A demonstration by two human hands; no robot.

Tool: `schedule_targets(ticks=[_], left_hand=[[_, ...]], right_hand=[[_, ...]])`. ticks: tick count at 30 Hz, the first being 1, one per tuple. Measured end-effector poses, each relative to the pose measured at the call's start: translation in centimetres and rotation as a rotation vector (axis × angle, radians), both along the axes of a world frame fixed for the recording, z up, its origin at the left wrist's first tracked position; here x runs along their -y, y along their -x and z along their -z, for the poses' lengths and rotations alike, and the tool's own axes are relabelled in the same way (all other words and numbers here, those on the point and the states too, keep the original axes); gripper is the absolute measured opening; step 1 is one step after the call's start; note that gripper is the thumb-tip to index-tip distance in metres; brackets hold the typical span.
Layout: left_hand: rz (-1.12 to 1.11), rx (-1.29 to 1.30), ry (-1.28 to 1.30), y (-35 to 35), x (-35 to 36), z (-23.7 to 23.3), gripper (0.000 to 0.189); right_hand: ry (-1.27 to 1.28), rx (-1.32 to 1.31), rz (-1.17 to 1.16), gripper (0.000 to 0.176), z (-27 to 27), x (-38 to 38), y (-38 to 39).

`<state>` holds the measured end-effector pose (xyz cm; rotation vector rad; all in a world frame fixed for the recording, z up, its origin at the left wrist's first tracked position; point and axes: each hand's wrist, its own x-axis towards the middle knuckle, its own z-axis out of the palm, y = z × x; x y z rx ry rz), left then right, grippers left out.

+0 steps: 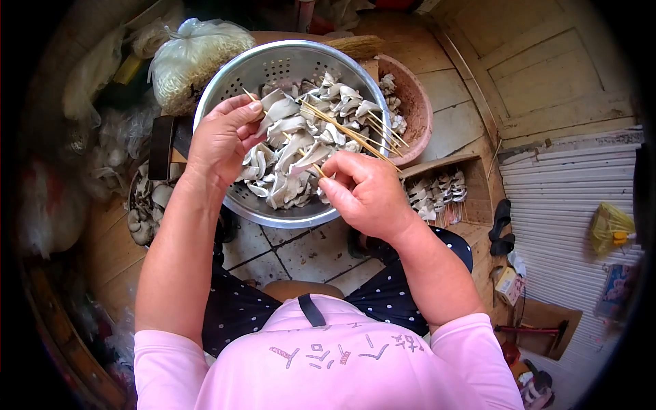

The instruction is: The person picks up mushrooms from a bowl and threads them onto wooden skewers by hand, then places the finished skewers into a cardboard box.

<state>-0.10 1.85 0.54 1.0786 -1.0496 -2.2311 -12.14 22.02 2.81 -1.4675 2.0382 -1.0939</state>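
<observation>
Over a metal colander (236, 65) of torn oyster mushrooms (290, 184), both my hands are closed in a pinch. My left hand (225, 133) grips a pale oyster mushroom piece (279, 109) at its edge, and a skewer's pointed tip sticks up past the thumb. My right hand (365, 191) pinches the lower end of a thin bamboo skewer (316, 166), which runs up toward my left hand, partly hidden by mushroom. Several loose bamboo skewers (342, 128) lie across the mushrooms on the right side of the colander.
A pink basin (422, 102) with more mushroom pieces stands behind the colander's right side. Filled skewers (437, 195) sit in a cardboard box (478, 181) at right. More mushrooms (142, 212) lie at left, below a bulging plastic bag (195, 58). Tiled floor (297, 256) shows beneath.
</observation>
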Motion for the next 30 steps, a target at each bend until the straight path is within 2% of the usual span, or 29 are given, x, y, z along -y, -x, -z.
schedule_targets(ticks=[13,22,24,30], left_hand=[[0.004,-0.011,0.054,0.5,-0.7,-0.2,0.030],[-0.232,-0.049,0.121,0.7,-0.6,0.9,0.029],[-0.294,-0.119,0.047,0.5,-0.2,1.0,0.028],[-0.185,-0.045,0.036,0.3,-0.2,0.3,0.020]], right_hand=[[-0.036,0.042,0.006,0.008,0.4,0.4,0.3],[-0.071,0.025,-0.027,0.012,-0.2,1.0,-0.2],[-0.075,0.032,-0.028,0.012,-0.2,0.9,-0.3],[-0.088,-0.004,-0.013,0.012,0.2,0.6,-0.3]])
